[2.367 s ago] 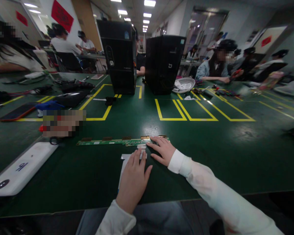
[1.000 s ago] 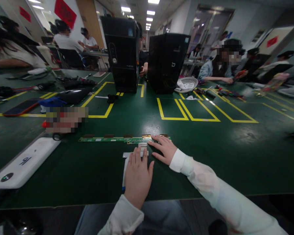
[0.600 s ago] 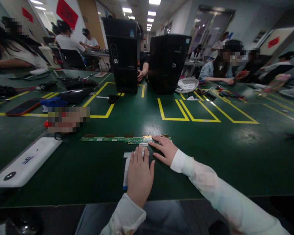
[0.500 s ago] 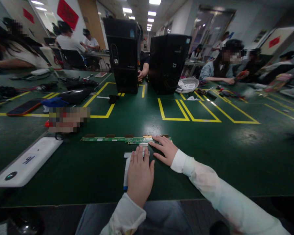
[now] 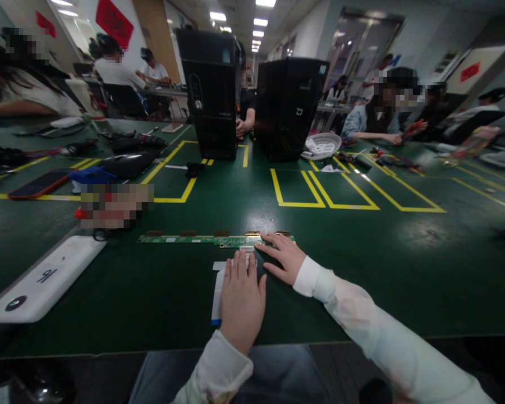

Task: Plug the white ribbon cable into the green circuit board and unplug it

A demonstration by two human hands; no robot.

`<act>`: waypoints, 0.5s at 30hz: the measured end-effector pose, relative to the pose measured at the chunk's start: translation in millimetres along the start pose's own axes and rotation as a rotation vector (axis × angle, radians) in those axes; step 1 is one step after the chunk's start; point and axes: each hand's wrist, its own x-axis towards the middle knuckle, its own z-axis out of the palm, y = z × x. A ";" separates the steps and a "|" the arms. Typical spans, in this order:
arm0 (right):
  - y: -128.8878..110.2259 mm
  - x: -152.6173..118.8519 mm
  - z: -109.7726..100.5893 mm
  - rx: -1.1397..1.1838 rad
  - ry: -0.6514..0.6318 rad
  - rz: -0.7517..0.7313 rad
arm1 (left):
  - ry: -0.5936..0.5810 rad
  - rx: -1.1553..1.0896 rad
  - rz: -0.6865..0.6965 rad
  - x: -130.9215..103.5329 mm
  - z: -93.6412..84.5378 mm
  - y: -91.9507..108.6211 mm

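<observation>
A long, narrow green circuit board lies across the table in front of me, with several brown and gold tabs along its far edge. My right hand rests on the board's right end, fingers stretched out and apart. Below the board's middle, my left hand lies flat over a white ribbon cable with a blue end. Its fingertips reach toward a pale connector at the board's near edge. The left palm hides much of the cable, and whether the cable sits in the connector I cannot tell.
At left lie a white device marked 16, a phone and a blue item. Two black computer towers stand ahead, with a white basket beside the right one. Co-workers sit around the tables.
My left hand has shifted very slightly to the right over the ribbon cable. The right hand and the circuit board stay where they were.
</observation>
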 end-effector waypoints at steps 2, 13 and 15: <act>0.4 0.1 0.2 0.002 0.003 0.001 | -0.009 0.001 0.008 -0.5 -1.1 -1.5; 3.9 1.7 8.1 0.000 0.036 0.013 | 0.036 -0.040 -0.016 0.8 -6.5 -3.8; 4.4 2.1 7.6 -0.004 0.027 0.005 | 0.065 -0.055 -0.019 0.6 -6.3 -3.8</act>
